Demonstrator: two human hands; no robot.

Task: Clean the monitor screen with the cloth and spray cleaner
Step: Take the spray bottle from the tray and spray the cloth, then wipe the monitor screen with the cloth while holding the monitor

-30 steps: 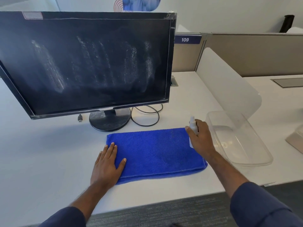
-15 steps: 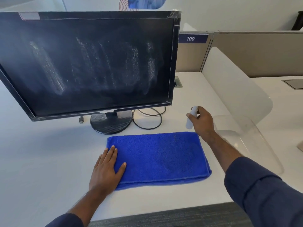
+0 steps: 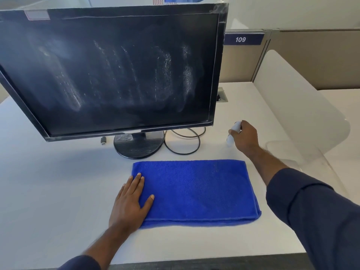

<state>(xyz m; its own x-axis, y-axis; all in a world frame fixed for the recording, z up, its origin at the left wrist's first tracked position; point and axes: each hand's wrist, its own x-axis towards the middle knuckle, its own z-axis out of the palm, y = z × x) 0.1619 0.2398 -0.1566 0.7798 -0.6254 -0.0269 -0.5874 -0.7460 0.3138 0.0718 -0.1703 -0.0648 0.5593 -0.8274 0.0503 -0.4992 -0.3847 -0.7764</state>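
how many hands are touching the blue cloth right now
1. The left hand lies flat on the folded blue cloth; the right hand is clear of it, holding a small white spray bottle.

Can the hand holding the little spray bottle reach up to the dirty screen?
Probably yes. The right hand holds the spray bottle just below the screen, and nothing sits between them.

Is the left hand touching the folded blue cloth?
Touching. The head view shows the left hand lying flat, fingers on the folded blue cloth at its left end.

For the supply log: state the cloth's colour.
Solid bright blue cloth, seen best in the head view.
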